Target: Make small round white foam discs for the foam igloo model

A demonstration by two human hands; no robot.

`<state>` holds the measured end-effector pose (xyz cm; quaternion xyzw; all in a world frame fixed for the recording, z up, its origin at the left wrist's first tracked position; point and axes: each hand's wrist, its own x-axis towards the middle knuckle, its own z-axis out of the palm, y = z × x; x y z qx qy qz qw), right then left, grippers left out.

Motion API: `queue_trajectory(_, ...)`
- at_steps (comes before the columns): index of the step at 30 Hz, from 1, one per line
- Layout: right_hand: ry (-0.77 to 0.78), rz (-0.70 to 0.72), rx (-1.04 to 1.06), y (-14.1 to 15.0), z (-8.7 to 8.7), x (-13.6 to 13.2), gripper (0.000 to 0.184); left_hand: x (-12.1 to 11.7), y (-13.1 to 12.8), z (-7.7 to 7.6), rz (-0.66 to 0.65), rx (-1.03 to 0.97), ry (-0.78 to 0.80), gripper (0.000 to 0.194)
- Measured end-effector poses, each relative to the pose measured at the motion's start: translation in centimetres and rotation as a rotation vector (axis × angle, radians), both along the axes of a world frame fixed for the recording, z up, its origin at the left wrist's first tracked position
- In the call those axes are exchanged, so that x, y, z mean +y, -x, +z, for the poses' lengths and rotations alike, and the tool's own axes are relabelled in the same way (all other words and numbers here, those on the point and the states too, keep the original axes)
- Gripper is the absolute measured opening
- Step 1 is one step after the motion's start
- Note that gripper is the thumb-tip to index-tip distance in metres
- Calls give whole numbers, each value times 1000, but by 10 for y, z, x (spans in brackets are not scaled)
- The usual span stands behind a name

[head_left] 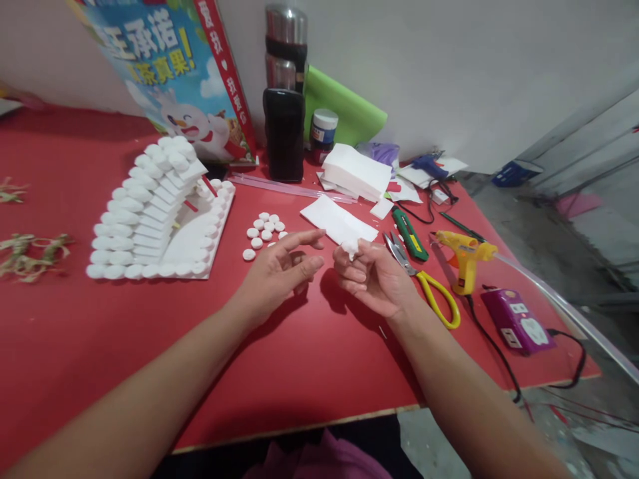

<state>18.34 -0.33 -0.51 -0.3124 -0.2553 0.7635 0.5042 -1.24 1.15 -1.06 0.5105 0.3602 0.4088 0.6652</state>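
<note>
White piece (350, 248) sits up in the fingertips of the right hand, just above the red table (299, 379), in front of me as I watch remotely. Reading from the left: straw bits (30, 259) lie at the far edge, well apart from the work, likely out of the way. Next, the stepped model (124, 213), its rim lined with rounded white pieces; set aside, I judge, to leave the middle for handling. Behind it leans a poster (164, 73). Phone (283, 136) stands upright before the flask (286, 30), seemingly propped by it. Discs (256, 243) lie loose just beyond the left hand (279, 269), near enough to be picked singly. That hand is half curled, thumb and forefinger well parted, nothing visible in its grasp; it faces the other, perhaps ready to steady. Sheet (339, 221) lies flat behind both hands. Right hand (372, 271): thumb and forefinger pinched together on the piece, other fingers folded under, a hold that I think leaves its top exposed. Shears (439, 299) and cutter (410, 233) lie just right, then the glue gun (466, 263), nozzle leftward, its cord running near the purple box (516, 320); handy to that side, I suppose.
</note>
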Motion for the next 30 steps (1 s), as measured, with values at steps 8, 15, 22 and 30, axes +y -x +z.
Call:
queue_trajectory(8, 14, 221, -78, 0, -5, -4, 26, 2, 4, 1, -141, -17, -162, 20)
queue_trajectory(15, 9, 214, -117, 1, -5, -3, 24, 4, 4, 4, -84, -12, -182, 15)
queue_trajectory(22, -272, -145, -477, 7, -3, -9, 18, 3, 1, 3, 139, 3, -171, 30)
queue_trajectory(30, -451, -225, -774, 14, -3, -17, 4, 4, 0, 1, 161, 88, -316, 28)
